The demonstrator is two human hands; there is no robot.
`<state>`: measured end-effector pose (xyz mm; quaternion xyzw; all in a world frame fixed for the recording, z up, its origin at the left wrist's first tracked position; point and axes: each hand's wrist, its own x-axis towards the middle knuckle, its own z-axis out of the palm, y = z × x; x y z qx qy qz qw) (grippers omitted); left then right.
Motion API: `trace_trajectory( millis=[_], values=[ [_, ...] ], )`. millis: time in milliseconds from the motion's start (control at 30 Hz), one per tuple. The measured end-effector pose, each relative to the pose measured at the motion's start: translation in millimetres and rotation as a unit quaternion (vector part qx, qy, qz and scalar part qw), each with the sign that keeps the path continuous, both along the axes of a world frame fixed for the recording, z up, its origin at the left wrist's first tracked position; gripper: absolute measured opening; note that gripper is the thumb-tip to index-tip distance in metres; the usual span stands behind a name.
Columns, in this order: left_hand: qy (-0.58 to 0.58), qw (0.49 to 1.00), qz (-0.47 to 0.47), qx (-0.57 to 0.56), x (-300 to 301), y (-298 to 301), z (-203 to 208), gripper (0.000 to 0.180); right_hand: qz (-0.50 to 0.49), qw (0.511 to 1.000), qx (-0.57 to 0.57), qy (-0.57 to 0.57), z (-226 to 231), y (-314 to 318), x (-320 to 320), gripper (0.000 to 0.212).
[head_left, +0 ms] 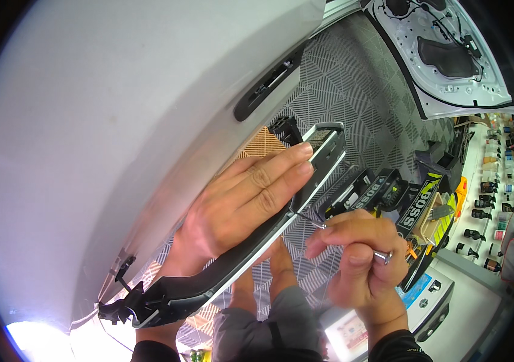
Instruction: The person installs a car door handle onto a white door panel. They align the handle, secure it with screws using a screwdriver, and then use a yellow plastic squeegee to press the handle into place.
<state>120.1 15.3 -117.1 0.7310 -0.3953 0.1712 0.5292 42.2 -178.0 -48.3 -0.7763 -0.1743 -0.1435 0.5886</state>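
A long trim piece (239, 246), black plastic with a white edge, lies slantwise in front of me beside the pale car panel (118, 120). My left hand (251, 199) rests over it, fingers stretched along its upper part, the thumb hidden; the left forearm passes behind its lower end. In my right hand (362, 259), thumb and fingers are closed round a thin metal tool (317, 223). Its bent, narrow front end reaches the trim's edge near my left fingertips, and its rounded metal back end sticks out past the fingers. Black brackets (127, 301) sit at the trim's lower end.
A recessed black handle (269, 84) is in the panel. An opened white door (450, 60) with bare inner wiring stands at upper right. Black tool cases (377, 187) and a box (432, 308) are on the right, by a wall shelf of bottles (486, 199). Patterned tiles (353, 78) cover the floor.
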Motion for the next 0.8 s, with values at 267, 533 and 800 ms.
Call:
trace_trajectory(
  millis=[267, 533, 800],
  values=[
    [0.002, 1.0, -0.004, -0.006, -0.3, -0.6, -0.6, 0.047, 0.02, 0.999, -0.031, 0.019, -5.0, 4.4, -0.5, 0.019],
    [-0.015, 0.999, -0.031, -0.005, 2.9, 3.2, -6.8, 0.058, 0.034, 0.989, -0.137, -0.04, -1.3, 7.1, -1.7, 0.04],
    [-0.009, 1.0, -0.022, 0.002, 1.2, 1.8, -8.3, 0.055, 0.016, 0.983, -0.163, -0.078, -5.3, 14.8, -3.1, 0.033]
  ],
)
